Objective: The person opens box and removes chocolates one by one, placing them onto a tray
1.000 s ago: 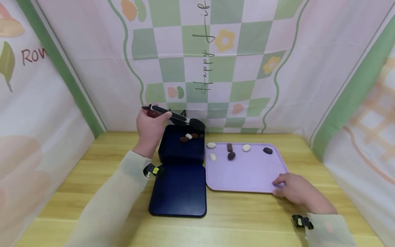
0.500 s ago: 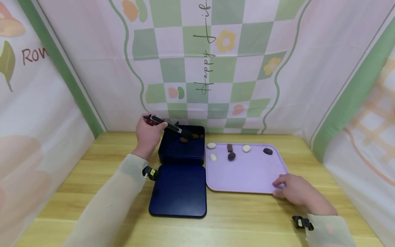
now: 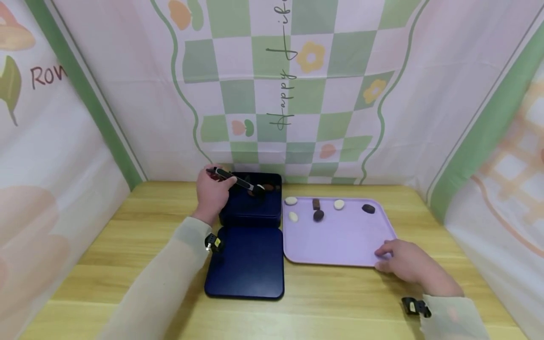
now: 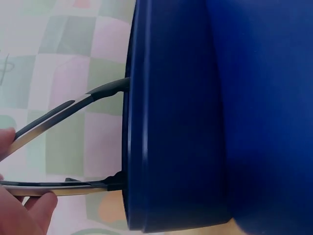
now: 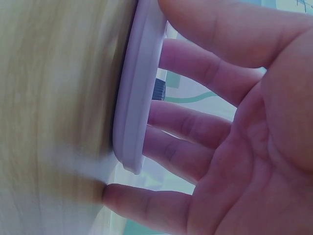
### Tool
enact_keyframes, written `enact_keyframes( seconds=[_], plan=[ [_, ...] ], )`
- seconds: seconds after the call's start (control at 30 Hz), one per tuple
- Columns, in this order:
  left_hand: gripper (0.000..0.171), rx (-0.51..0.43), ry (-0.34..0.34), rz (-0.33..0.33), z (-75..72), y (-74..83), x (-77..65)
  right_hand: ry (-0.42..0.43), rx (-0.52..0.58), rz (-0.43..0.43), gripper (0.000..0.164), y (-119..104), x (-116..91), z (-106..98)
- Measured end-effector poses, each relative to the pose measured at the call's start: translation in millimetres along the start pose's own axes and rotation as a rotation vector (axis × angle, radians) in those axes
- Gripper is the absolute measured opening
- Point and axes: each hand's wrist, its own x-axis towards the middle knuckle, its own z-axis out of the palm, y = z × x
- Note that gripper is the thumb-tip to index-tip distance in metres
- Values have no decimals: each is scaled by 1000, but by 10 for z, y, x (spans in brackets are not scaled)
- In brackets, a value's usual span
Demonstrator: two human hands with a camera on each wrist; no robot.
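Head view: tongs [image 3: 238, 180] in left hand [image 3: 214, 193]

The lid [image 3: 246, 262] lies just before the blue box [image 3: 250, 210], blocking the near approach; the tray's [image 3: 340, 241] front half offers open room

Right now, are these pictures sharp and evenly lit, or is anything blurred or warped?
Head view: soft even light, faint shadows, and wide-lens bending at the edges; the purple tray and blue box look sharp. Left wrist view: the box wall fills the frame at close range, tongs slightly soft. Right wrist view: the right hand is near and fairly clear, the wooden table smeared.
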Motion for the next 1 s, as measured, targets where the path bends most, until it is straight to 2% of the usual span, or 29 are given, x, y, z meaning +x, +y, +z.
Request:
enact_keyframes(
  seconds=[0.13,0.3,0.47,0.8,1.0],
  plan=[
    [52,-41,-27,23,44,-42,-86,-3,-3,-7,32,8,8,5],
    [52,-109,-49,30,71,-42,-270,10,-14,-26,31,20,5,14],
    [51,-63,-17,31,92,-48,-394,11,-15,-29,32,23,4,9],
    [51,44,66,-7,85,-145,-470,10,-19,-20,31,23,11,16],
    [51,54,105,18,92,-174,-538,9,-12,-13,30,8,4,16]
  ],
)
